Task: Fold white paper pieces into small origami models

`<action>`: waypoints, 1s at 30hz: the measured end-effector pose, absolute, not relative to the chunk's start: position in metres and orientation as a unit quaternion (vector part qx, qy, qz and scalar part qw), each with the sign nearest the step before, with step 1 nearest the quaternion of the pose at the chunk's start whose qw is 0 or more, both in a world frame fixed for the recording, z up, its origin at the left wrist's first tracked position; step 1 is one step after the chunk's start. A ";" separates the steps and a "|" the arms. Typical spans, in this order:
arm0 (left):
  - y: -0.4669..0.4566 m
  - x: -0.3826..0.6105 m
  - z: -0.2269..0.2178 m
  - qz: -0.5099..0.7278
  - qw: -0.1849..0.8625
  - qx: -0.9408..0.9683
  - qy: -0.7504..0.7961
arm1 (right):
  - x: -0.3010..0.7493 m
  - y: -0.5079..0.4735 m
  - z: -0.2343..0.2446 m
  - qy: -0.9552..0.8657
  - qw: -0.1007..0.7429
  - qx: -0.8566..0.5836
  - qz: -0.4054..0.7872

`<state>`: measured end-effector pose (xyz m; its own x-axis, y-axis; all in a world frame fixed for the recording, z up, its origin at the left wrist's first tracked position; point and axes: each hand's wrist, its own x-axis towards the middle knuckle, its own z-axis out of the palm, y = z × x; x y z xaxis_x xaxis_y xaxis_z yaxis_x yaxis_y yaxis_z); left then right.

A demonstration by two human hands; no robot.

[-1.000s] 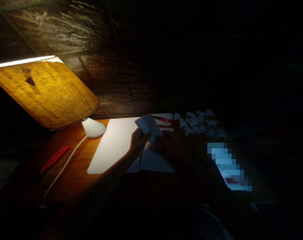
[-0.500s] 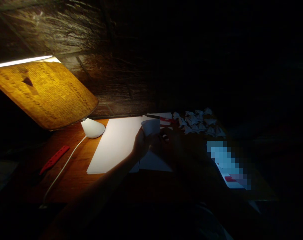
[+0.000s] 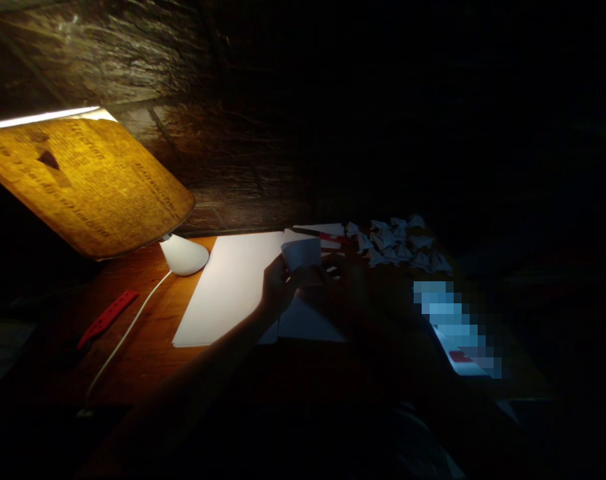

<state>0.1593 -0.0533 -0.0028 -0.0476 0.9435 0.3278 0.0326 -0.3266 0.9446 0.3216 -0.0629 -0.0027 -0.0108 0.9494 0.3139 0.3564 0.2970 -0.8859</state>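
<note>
Between both hands is a small piece of white paper [image 3: 303, 255], apparently folded, held above paper sheets on the table. My left hand [image 3: 277, 283] is closed on its left side, and my right hand [image 3: 335, 277], deep in shadow, grips its lower right edge. Under my left forearm lies a stack of white sheets [image 3: 233, 287], with more sheets [image 3: 310, 323] beside it to the right. Just behind the held paper is a red and dark tool [image 3: 333, 237], probably scissors; its shape is partly lost in the dark.
Several folded paper pieces [image 3: 395, 243] are grouped at the back right. A lit phone [image 3: 457, 333], its screen blurred, lies to the right. At left stand a lamp [image 3: 185, 257] with a printed shade, its white cord [image 3: 127, 337] and a red strip-like object [image 3: 107, 317].
Both hands keep hold of the paper piece; its top edge and the fingers have shifted only slightly. The view has drifted a little.
</note>
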 end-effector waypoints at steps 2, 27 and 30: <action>-0.054 0.159 -0.001 0.582 0.383 0.573 0.432 | 0.322 -0.063 -0.002 -0.645 0.483 -0.508 0.303; -0.053 0.152 0.009 0.572 0.397 0.583 0.418 | 0.328 -0.057 -0.002 -0.629 0.499 -0.526 0.280; -0.052 0.152 0.005 0.568 0.402 0.581 0.423 | 0.328 -0.056 -0.003 -0.624 0.502 -0.529 0.281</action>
<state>0.1516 -0.0517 0.0053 -0.0028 0.9474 0.3201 0.0345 -0.3198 0.9469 0.3280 -0.0560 -0.0029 0.0644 0.9420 0.3295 0.3783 0.2825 -0.8815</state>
